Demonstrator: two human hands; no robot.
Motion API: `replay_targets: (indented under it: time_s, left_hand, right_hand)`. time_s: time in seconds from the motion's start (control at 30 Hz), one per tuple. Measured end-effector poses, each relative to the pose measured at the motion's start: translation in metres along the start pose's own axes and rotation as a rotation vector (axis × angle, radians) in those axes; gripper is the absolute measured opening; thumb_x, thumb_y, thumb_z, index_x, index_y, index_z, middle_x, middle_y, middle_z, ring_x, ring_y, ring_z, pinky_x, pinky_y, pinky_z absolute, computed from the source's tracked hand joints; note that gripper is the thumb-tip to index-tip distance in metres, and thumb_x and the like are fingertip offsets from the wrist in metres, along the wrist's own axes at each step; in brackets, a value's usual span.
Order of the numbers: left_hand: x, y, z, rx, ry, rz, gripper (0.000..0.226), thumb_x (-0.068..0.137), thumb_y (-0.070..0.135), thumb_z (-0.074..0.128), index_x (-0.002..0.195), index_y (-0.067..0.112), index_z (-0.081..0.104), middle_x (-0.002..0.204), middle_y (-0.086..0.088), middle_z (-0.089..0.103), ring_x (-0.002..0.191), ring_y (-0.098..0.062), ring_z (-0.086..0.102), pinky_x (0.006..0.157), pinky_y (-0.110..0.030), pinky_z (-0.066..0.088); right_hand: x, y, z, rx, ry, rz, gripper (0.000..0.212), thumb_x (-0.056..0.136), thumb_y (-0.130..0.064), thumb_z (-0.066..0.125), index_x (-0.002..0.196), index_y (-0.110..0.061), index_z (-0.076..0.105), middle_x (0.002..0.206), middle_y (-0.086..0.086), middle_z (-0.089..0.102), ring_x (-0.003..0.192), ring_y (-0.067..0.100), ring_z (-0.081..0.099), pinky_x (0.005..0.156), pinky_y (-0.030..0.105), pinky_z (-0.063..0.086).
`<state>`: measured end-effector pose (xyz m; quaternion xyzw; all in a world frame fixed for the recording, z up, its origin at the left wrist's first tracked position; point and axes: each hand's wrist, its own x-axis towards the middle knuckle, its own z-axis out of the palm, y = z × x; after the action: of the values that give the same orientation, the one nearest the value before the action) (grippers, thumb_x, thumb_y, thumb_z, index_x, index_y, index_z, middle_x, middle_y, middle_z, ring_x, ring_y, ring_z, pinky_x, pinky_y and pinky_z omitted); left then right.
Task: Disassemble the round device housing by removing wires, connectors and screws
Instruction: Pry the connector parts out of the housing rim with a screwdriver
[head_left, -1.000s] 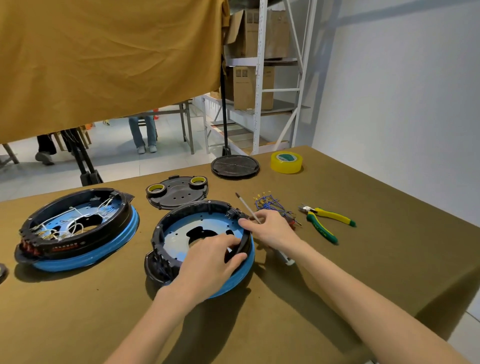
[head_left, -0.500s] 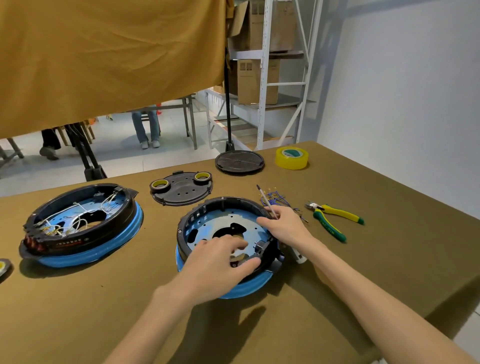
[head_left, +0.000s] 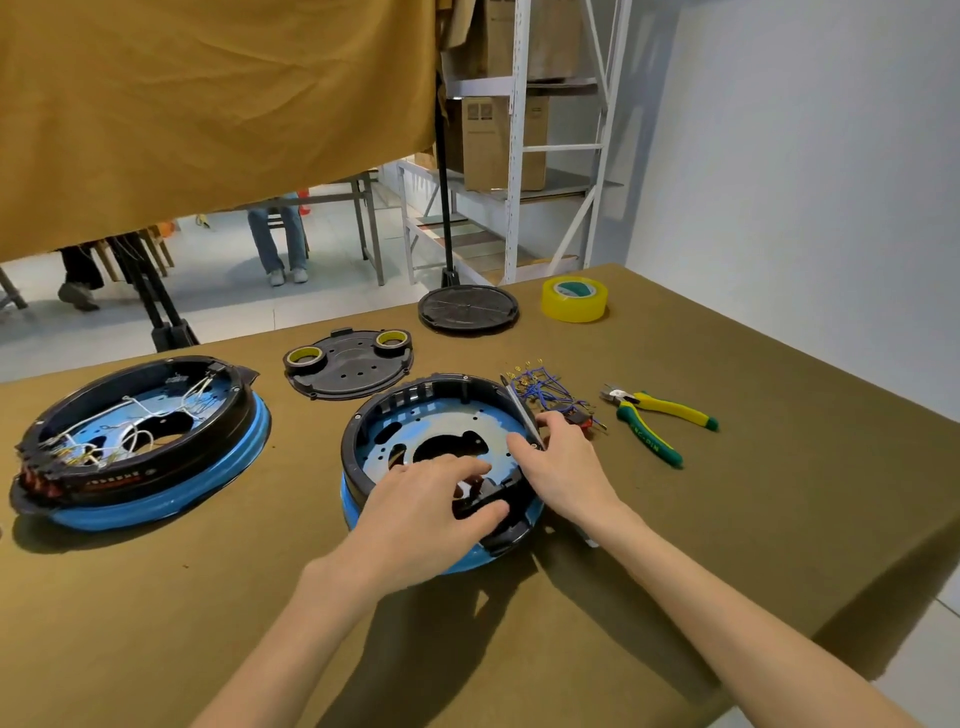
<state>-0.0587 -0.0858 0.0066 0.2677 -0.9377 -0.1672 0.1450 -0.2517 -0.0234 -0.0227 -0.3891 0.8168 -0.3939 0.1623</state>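
Blue-rimmed round housings number two on the olive tabletop (head_left: 779, 519): the near housing (head_left: 415, 415), stripped to a bare blue plate inside its black ring, lies flat at the middle, and a second housing (head_left: 140, 441), with white wires showing inside it, sits well apart to the left. There is one black cover plate (head_left: 353, 371) carrying two small tape rolls, one black round disc (head_left: 467, 307) behind it, one yellow tape roll (head_left: 574, 299) near the far edge, one pair of yellow-and-green pliers (head_left: 660, 423), and one heap of blue wires (head_left: 545, 392) just right of the near housing.

The left hand (head_left: 421, 514) rests over the housing's near rim, fingers spread and lightly bent onto the black part there. The right hand (head_left: 566, 462) holds a thin screwdriver (head_left: 519, 410) at the right rim; its shaft slants up and away to the left, with the handle hidden under the hand.

Bare tabletop lies open in front of the housing and to the right, where the tabletop edge drops off beyond the pliers.
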Motion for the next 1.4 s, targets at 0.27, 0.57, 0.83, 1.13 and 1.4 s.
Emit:
replay_targets:
  time_s: [0.27,0.57,0.83,1.13,1.4]
  left_hand:
    - [-0.007,-0.001,0.020,0.084,0.241,0.111,0.050,0.102,0.059,0.033,0.125,0.034,0.070,0.109,0.018,0.072,0.086,0.002,0.066,0.068,-0.012,0.050]
    - [-0.008,0.001,0.027,0.085,0.365,0.130,0.037,0.104,0.051,0.042,0.119,0.030,0.069,0.104,0.016,0.072,0.079,0.003,0.063,0.064,-0.014,0.048]
    - [-0.008,0.000,0.029,0.129,0.382,0.153,0.032,0.104,0.049,0.041,0.117,0.030,0.064,0.100,0.015,0.071,0.071,0.004,0.056,0.064,-0.007,0.032]
    - [-0.008,0.000,0.029,0.115,0.382,0.161,0.036,0.104,0.049,0.040,0.119,0.029,0.065,0.101,0.013,0.072,0.070,0.000,0.062,0.061,-0.018,0.047]
    - [-0.009,0.001,0.026,0.106,0.378,0.171,0.039,0.104,0.048,0.040,0.121,0.027,0.069,0.101,0.012,0.073,0.069,0.001,0.060,0.064,-0.005,0.029]
  right_hand:
    - [-0.001,0.000,0.003,-0.018,0.019,-0.011,0.056,0.095,-0.056,0.049,0.141,-0.024,0.045,0.125,0.004,0.057,0.106,0.023,0.063,0.090,0.052,0.056]
    - [-0.003,-0.001,0.003,-0.027,0.019,-0.013,0.057,0.097,-0.056,0.048,0.144,-0.024,0.041,0.127,0.005,0.055,0.101,0.021,0.065,0.086,0.049,0.059]
    - [-0.003,-0.002,0.003,-0.026,0.022,-0.007,0.058,0.095,-0.058,0.049,0.142,-0.026,0.043,0.126,0.003,0.056,0.099,0.019,0.066,0.082,0.046,0.061]
    - [-0.004,-0.004,0.002,-0.015,0.016,0.004,0.059,0.095,-0.056,0.050,0.143,-0.023,0.043,0.127,0.004,0.059,0.103,0.020,0.066,0.084,0.048,0.060]
    - [-0.004,-0.003,0.002,0.011,0.007,-0.002,0.058,0.095,-0.056,0.050,0.142,-0.024,0.044,0.124,0.004,0.061,0.104,0.021,0.066,0.085,0.049,0.060]
